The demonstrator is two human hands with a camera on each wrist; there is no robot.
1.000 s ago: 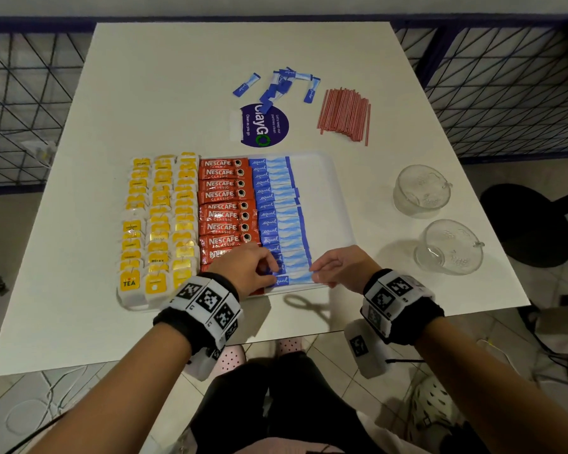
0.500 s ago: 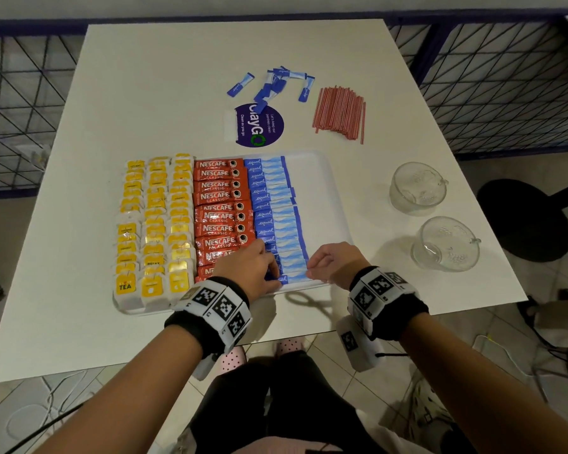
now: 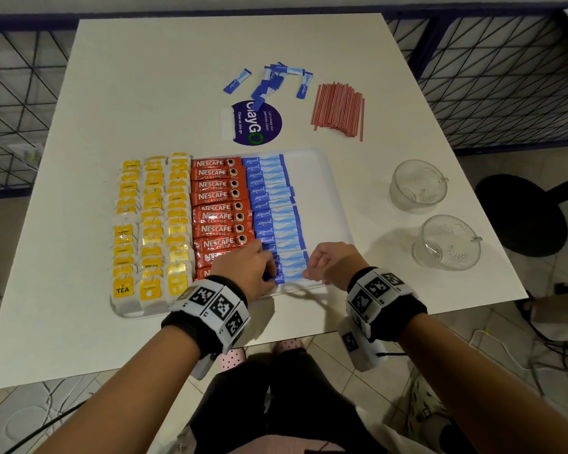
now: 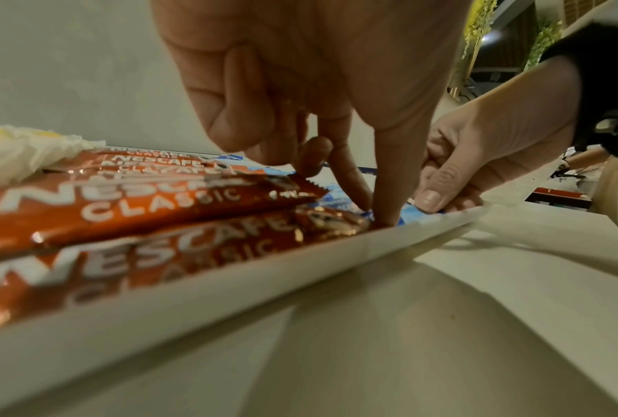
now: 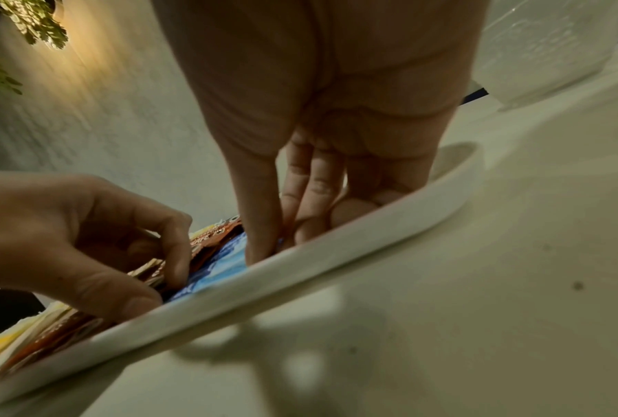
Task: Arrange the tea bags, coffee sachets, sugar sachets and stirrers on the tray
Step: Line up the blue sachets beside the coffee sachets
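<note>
A white desk stands over a tiled floor, with dark wire-grid railings on both sides behind it. On it lies a white tray, its near rim close to the desk's front edge. The tray holds three columns of yellow tea bags, a column of red Nescafe coffee sachets and a column of blue Equal sugar sachets; its right strip is bare. Both hands work at the nearest blue sachet, just inside the rim. The left hand has its grip curled, with thumb and fingertip pressing down on that sachet's left end. The right hand pinches its right end between thumb and fingers. Loose blue sachets and a bundle of red stirrers lie at the far side, beyond a purple sticker. Two glass cups stand right of the tray, well apart from it.
</note>
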